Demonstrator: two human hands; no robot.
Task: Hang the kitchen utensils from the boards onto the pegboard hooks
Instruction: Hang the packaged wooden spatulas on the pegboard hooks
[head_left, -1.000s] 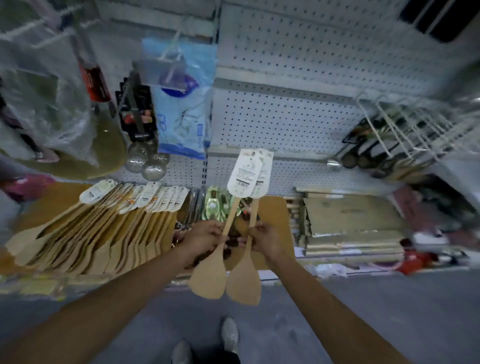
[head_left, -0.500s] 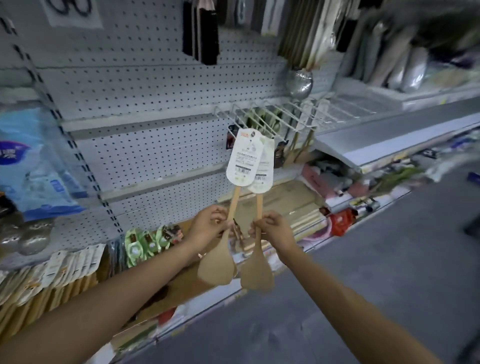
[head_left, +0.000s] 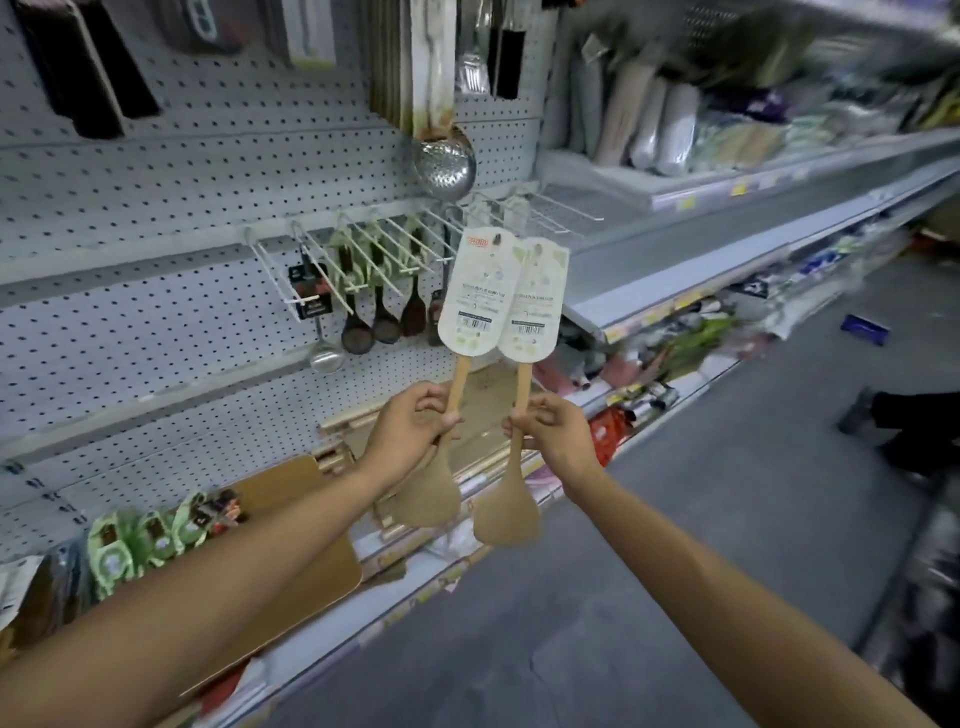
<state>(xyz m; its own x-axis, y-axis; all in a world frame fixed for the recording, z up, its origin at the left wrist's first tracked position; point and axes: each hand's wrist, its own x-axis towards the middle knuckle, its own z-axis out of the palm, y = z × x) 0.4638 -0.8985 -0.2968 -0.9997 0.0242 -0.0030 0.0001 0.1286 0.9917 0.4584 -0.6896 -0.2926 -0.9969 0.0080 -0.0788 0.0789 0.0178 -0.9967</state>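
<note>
2 wooden spatulas are held upright, blades down, in front of a white pegboard (head_left: 171, 171). The left spatula (head_left: 470, 364) is gripped at its handle by the curled fingers of the left hand (head_left: 410, 431); the right spatula (head_left: 519, 395) is pinched by the right hand (head_left: 558, 436). Their card labels are overlapped just beside the wire hooks (head_left: 374, 249), where dark ladles (head_left: 358, 332) are hung.

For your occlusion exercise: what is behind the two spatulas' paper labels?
Behind the labels show white pegboard hooks and part of a dark utensil. Whatever hangs directly behind the cards is covered.
</note>
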